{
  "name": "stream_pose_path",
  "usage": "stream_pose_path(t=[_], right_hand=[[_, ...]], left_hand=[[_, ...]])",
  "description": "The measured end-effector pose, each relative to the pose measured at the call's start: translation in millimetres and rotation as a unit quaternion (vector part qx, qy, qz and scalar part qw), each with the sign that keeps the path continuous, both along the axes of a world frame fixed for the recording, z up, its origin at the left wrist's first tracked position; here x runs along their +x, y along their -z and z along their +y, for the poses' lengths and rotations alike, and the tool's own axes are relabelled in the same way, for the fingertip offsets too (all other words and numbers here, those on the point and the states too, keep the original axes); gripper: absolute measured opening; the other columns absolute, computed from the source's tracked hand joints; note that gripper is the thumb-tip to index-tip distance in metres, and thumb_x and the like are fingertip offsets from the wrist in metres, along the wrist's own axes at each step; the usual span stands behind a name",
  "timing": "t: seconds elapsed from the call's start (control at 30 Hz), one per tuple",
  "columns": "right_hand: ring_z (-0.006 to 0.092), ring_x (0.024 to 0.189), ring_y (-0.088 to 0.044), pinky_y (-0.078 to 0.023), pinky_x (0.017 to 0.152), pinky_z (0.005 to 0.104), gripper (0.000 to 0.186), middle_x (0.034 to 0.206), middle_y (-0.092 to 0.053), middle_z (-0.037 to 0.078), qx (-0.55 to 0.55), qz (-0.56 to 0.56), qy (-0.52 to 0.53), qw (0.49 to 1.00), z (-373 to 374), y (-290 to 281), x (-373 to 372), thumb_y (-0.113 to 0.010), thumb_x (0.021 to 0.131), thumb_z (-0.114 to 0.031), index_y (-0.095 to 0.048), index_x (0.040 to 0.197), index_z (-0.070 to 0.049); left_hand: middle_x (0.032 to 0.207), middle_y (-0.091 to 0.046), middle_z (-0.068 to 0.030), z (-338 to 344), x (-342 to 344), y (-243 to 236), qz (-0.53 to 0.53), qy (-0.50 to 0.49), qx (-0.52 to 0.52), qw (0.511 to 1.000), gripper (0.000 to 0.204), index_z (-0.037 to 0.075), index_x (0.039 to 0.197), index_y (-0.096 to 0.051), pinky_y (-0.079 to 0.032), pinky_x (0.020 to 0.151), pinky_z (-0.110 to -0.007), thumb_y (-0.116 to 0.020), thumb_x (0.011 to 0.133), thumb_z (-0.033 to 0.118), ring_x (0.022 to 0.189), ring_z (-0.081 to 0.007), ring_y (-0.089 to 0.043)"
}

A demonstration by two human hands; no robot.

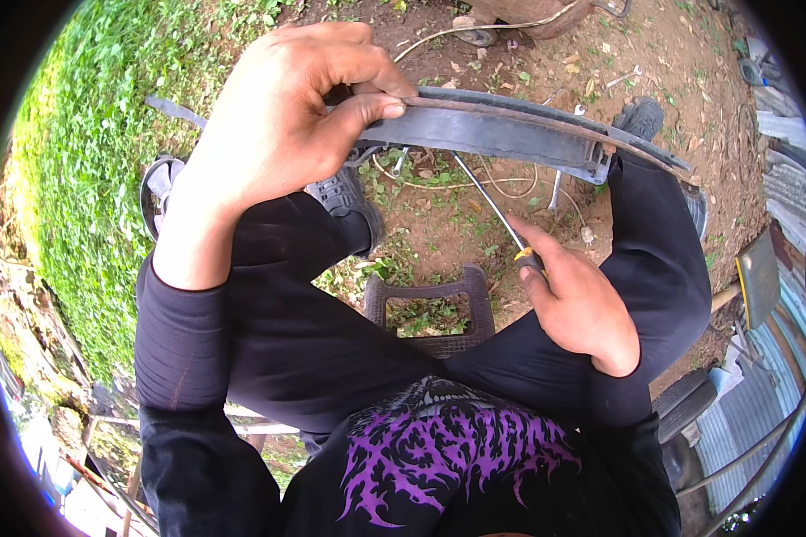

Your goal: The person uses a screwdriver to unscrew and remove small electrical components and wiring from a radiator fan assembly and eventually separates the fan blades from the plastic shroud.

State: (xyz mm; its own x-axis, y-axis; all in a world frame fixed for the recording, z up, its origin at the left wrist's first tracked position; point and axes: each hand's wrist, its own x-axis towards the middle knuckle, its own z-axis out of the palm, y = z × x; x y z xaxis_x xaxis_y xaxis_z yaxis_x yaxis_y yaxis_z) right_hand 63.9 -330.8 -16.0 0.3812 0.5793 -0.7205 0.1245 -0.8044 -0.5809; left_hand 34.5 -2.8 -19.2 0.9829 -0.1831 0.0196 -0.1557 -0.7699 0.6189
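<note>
Curved strip (501, 136) in left hand (287, 116), screwdriver (493, 206) in right hand (578, 295)

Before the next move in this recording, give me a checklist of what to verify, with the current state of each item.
1. Left hand grips the curved dark part: ok, pinched near one end.
2. Right hand holds the screwdriver: ok, shaft slanting up toward the part.
3. Screwdriver tip touches the part: cannot tell; it shows right by the lower edge.
4. Part's far end is supported: cannot tell; it overlaps the right leg in view, but contact is unclear.
5. Hands gloved: not ok, both are bare.
6. Ground clear of loose tools: not ok, a wrench lies below the part.
</note>
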Motion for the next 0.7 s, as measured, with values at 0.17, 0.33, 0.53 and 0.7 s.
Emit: stream_pose_path(t=[0.17, 0.33, 0.53, 0.7], right_hand=[[0.0377, 0.101, -0.066, -0.050, 0.090, 0.0419, 0.050, 0.108, -0.069, 0.022, 0.033, -0.017, 0.013, 0.999, -2, 0, 0, -0.059, 0.098, -0.008, -0.053, 0.148, -0.011], [0.0392, 0.073, -0.064, -0.048, 0.069, 0.0445, 0.027, 0.080, -0.065, 0.017, 0.082, -0.011, 0.038, 0.996, 2, -17, 20, -0.058, 0.099, -0.011, -0.063, 0.126, -0.004], [0.0345, 0.070, -0.063, -0.045, 0.065, 0.0411, 0.013, 0.075, -0.061, 0.016, 0.038, -0.019, -0.072, 0.996, 6, -68, 61, -0.058, 0.102, -0.013, -0.062, 0.108, -0.001], [0.0122, 0.082, -0.056, -0.047, 0.076, 0.0313, 0.023, 0.089, -0.062, 0.004, 0.259, -0.116, 0.180, 0.942, 5, -47, 86, -0.056, 0.108, -0.024, -0.062, 0.111, -0.002]], left_hand=[[0.083, -0.070, -0.0076, -2, 1, 1, -0.031, -0.019, -0.008, 0.999, 0.009, 0.005, 0.095, -0.077, -0.052, 0.073, -0.036, -0.077, 0.086, 0.004, 0.078, -0.0230, -0.067], [0.081, -0.069, -0.0072, -11, 5, 1, -0.066, -0.119, -0.002, 0.991, 0.012, 0.006, 0.097, -0.078, -0.052, 0.073, -0.033, -0.079, 0.086, 0.007, 0.077, -0.0198, -0.066], [0.089, -0.071, -0.0152, -8, 14, 8, -0.090, -0.189, 0.002, 0.978, 0.013, 0.004, 0.098, -0.077, -0.053, 0.077, -0.039, -0.073, 0.089, 0.014, 0.086, -0.0298, -0.070], [0.085, -0.065, -0.0084, -13, 14, 25, -0.179, -0.199, 0.011, 0.964, 0.014, 0.007, 0.099, -0.079, -0.052, 0.078, -0.036, -0.080, 0.087, 0.014, 0.084, -0.0246, -0.065]])
